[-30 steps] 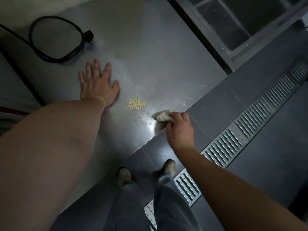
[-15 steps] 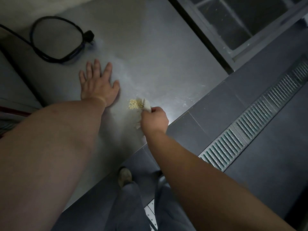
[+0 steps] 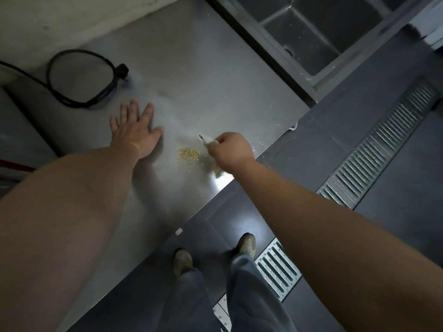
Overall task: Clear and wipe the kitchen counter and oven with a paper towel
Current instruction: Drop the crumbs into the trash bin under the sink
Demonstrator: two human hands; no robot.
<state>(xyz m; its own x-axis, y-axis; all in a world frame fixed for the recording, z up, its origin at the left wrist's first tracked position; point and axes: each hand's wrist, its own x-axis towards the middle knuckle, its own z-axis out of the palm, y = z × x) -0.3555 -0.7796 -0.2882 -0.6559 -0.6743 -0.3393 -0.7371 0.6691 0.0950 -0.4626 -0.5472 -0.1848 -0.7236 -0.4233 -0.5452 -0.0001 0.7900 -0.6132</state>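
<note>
A brushed steel counter (image 3: 203,68) fills the middle and upper left of the frame, its surface dull grey with a faint smeared sheen and a bright glare patch near its front edge. The left hand (image 3: 135,130) lies flat on it left of centre, palm down, fingers straight and slightly spread, holding nothing. Just right of it, at centre, sits a small heap of pale yellow crumbs (image 3: 189,154), grainy and loose, with a few stray flecks scattered toward the counter's edge.

The right hand (image 3: 230,148) is curled into a fist around a crumpled paper towel (image 3: 207,141), white and rumpled, a wad poking out from the fingers toward the upper left and a blurred bit trailing below the hand. The towel is just beside the crumb heap, on its right; whether it touches the heap is hard to tell.

In the upper left a black rubbery power cord (image 3: 81,77) lies in a loose loop on the steel, its plug at the loop's right end. At the upper right a rectangular steel sink basin (image 3: 318,37) drops away, smooth-walled and dark. Lower right, the floor is large matte grey tiles (image 3: 395,188) crossed by a long slotted metal drain grate (image 3: 383,144). The person's two worn shoes and grey trouser legs (image 3: 251,283) show at the bottom centre.
</note>
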